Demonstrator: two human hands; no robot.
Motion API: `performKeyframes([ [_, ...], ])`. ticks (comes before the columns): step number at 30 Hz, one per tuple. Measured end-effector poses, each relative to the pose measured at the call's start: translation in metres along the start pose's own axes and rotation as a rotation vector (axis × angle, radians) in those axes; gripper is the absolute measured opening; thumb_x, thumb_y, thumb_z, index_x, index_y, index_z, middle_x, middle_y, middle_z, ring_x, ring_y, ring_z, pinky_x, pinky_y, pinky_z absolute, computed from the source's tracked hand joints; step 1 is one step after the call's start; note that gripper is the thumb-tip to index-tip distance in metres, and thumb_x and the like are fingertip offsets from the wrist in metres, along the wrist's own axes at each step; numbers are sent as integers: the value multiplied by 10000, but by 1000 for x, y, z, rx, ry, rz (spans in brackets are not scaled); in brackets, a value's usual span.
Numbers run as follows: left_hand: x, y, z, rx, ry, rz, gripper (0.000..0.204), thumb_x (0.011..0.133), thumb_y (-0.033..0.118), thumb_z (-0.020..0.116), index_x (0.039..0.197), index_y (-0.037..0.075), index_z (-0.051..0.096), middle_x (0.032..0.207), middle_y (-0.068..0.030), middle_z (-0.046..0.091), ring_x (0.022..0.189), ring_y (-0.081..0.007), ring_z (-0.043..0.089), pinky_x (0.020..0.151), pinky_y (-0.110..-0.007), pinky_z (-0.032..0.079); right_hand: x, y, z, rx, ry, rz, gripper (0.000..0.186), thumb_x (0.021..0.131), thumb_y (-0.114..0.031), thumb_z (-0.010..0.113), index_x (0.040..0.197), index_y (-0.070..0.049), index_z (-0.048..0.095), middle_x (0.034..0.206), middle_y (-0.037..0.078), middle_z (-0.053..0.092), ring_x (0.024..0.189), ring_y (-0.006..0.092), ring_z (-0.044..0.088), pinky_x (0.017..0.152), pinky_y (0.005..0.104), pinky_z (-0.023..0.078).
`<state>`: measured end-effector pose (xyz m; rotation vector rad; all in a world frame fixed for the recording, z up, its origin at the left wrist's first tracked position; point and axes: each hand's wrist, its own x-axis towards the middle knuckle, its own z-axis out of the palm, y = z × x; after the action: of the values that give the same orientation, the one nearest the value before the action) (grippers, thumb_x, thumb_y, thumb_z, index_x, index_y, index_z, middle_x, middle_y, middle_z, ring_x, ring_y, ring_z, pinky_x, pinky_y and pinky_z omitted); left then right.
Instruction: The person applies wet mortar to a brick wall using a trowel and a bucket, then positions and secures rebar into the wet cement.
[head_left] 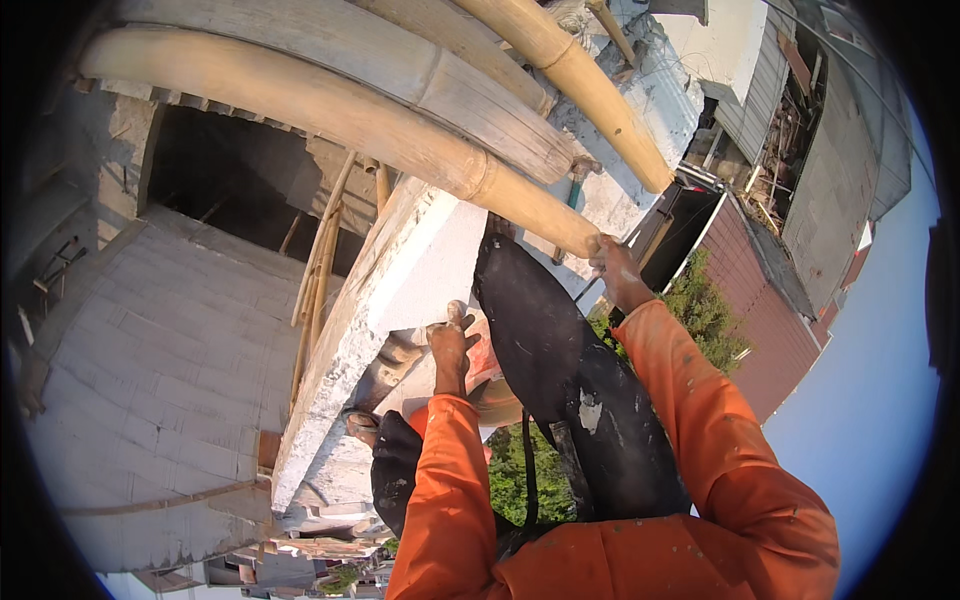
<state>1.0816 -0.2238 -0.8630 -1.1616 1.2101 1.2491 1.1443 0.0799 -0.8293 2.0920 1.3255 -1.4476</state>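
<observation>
My right hand [620,268] is wrapped round the near end of a long, pale bamboo pole [360,130], which stretches to the upper left. My left hand [450,340] is open at the edge of a white, rough-edged concrete ledge [425,260], its fingers apart; whether it touches the ledge I cannot tell. My leg in black trousers [560,380] lies between my forearms, over the drop. A greyer bamboo pole [440,85] lies alongside the held one, with a hammer-like tool [577,180] by its end.
Another yellow bamboo pole [590,90] lies higher up. To the left are a dark opening [230,170], leaning thin poles [325,250] and a lower pale surface [160,380]. Tree tops [700,310] show below the ledge, and a red corrugated surface [760,320] is at right.
</observation>
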Motion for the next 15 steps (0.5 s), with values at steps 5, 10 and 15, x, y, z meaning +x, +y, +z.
performKeyframes([
  [5, -67, 34, -36, 437, -28, -33, 537, 855, 270, 540, 1301, 32, 361, 1153, -132, 522, 896, -240, 585, 618, -379, 506, -46, 1, -52, 187, 18, -117, 314, 894, -349, 456, 938, -59, 569, 623, -5, 447, 558, 122, 481, 515, 249, 382],
  [10, -205, 55, -90, 726, 162, 30, 457, 803, 191, 596, 1218, 47, 468, 954, -96, 624, 723, -203, 617, 553, -323, 486, -141, -51, -108, 246, -74, -362, 317, 904, -343, 465, 893, -48, 580, 563, -9, 456, 567, 102, 470, 550, 231, 366],
  [15, -305, 77, -112, 1033, 201, 323, 381, 769, 124, 622, 1107, -27, 531, 844, -151, 639, 662, -197, 627, 493, -318, 497, -238, -127, -152, 323, -215, -601, 316, 903, -338, 489, 876, -34, 575, 570, -10, 439, 578, 94, 459, 573, 220, 345],
])
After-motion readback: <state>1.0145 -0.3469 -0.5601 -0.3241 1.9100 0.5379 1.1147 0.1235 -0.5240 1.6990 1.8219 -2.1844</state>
